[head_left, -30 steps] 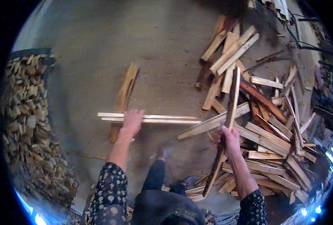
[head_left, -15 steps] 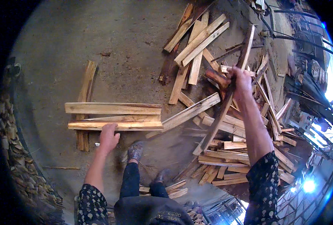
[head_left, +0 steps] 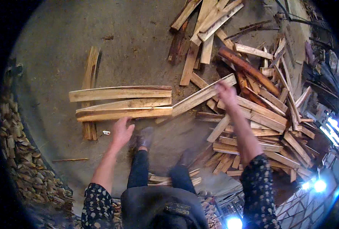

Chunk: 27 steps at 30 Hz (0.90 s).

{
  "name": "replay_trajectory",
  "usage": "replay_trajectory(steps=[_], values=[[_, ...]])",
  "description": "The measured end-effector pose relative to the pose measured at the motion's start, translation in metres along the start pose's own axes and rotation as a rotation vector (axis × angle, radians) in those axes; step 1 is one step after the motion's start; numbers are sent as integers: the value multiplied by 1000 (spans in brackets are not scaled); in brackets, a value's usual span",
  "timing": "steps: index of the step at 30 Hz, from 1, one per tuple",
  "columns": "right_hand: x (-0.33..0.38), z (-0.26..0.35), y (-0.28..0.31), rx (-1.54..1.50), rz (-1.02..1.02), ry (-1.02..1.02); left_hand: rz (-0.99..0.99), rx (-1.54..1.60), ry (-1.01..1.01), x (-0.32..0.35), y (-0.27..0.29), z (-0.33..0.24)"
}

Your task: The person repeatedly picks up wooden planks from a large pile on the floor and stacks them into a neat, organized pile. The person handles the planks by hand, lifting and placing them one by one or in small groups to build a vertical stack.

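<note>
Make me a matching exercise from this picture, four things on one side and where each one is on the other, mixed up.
Things:
1. left hand
2. right hand
3. stacked planks
4. reddish-brown plank

Places:
A. laid flat across the bare floor, left of the big heap
B. slanting across the top of the heap on the right
C. open, just below the near edge of the stacked planks
D. over the long pale plank that slants up to the right

Pairs: 1-C, 2-D, 3-A, 4-B

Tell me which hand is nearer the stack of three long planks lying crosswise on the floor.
Left. The left hand hovers open just below the plank stack. The right hand is off to the stack's right, over the loose wood pile.
</note>
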State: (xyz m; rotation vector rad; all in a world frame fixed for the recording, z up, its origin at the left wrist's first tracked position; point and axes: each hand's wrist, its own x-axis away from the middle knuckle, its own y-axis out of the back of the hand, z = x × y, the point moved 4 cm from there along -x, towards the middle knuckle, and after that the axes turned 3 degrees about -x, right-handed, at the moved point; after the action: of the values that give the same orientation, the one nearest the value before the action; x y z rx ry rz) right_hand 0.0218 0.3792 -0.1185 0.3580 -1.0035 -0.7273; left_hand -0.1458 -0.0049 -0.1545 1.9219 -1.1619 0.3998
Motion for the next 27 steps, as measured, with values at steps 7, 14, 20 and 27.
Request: replay_trajectory(steps=[7, 14, 20, 27], values=[[9, -170, -118, -689, -174, -497, 105, 455, 516, -23, -60, 8], [12, -189, -129, -937, -166, -445, -318, 1248, 918, 8, -108, 64], [35, -146, -116, -786, 67, -211, -471, 1685, 653, -26, -82, 83], [63, 14, -128, -106, 470, 495, -494, 1863, 552, -28, -93, 92]])
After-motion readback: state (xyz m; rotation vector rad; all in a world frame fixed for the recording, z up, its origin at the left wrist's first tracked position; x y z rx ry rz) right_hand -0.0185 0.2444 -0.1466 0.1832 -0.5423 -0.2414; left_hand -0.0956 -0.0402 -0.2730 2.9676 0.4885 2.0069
